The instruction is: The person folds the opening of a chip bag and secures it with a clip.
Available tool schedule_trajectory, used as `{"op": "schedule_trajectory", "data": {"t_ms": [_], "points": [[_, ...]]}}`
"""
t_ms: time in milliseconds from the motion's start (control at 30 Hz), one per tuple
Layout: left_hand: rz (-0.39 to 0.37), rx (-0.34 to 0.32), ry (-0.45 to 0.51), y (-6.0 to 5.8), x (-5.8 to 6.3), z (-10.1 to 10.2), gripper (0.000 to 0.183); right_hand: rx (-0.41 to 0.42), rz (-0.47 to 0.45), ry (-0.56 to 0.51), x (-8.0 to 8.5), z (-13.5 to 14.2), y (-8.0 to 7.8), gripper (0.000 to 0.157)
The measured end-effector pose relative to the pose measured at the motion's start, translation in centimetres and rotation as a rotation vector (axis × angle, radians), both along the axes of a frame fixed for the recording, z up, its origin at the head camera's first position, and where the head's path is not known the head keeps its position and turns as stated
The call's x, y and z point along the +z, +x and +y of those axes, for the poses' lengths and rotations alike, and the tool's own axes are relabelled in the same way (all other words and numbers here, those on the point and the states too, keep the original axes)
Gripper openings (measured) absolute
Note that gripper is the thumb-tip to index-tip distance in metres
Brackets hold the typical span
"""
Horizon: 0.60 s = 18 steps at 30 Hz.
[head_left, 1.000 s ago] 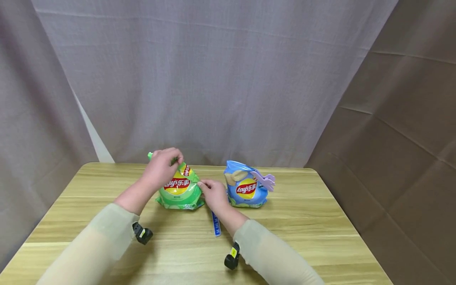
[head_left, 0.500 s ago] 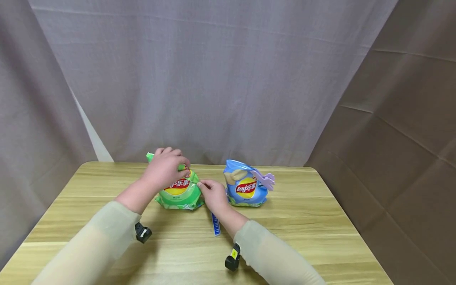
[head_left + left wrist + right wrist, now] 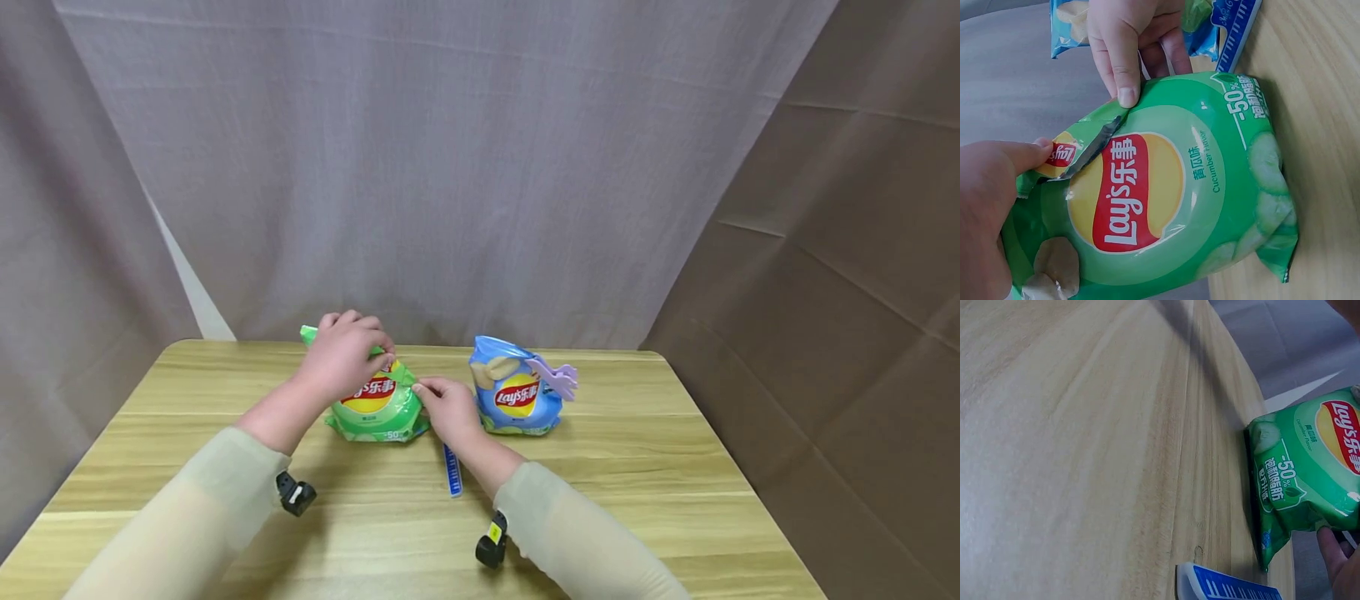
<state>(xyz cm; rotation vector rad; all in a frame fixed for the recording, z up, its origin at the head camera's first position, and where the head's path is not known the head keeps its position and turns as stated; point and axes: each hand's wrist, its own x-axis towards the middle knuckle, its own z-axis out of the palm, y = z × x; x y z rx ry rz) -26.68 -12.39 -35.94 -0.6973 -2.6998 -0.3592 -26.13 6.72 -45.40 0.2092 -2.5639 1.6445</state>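
A green cucumber-flavour Lay's chip bag point(image 3: 375, 427) stands at the back left of the table, its top edge folded down over the front. My left hand point(image 3: 341, 357) grips the fold from the left, with the thumb point(image 3: 1032, 153) lying on the flap point(image 3: 1091, 128) and the other fingers hidden. At the right end of the fold, my right hand point(image 3: 448, 408) pinches the bag, its thumb point(image 3: 1124, 75) in front. In the left wrist view, a silvery torn-looking edge shows along the flap.
To the right stands a blue Lay's chip bag point(image 3: 510, 417) with a purple hand-shaped clip point(image 3: 558, 379) on its upper corner. A blue strip with white tick marks point(image 3: 453, 471) lies on the wooden table point(image 3: 637, 475), under my right forearm's left side. Grey curtains point(image 3: 480, 167) hang behind.
My left hand's fingers spread, then settle again on the fold with the thumb farther right. The top left corner of the green bag shifts slightly left. My right hand keeps its pinch.
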Motion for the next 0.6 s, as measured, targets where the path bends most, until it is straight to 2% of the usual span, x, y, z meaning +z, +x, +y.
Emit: {"op": "schedule_trajectory", "data": {"t_ms": [200, 267, 433, 600], "points": [[0.01, -0.026, -0.062, 0.08, 0.1, 0.17, 0.008, -0.012, 0.024, 0.095, 0.05, 0.09, -0.04, 0.023], [0.024, -0.042, -0.083, 0.09, 0.17, 0.25, 0.006, -0.015, 0.018, 0.092, -0.02, 0.12, -0.06, 0.023], [0.043, -0.079, -0.133, 0.04, 0.09, 0.35, 0.014, -0.015, 0.03, 0.079, -0.08, 0.29, -0.16, 0.022], [0.051, -0.074, -0.147, -0.06, -0.19, 0.41, 0.013, -0.011, 0.03, 0.092, 0.05, 0.36, -0.1, 0.021]]}}
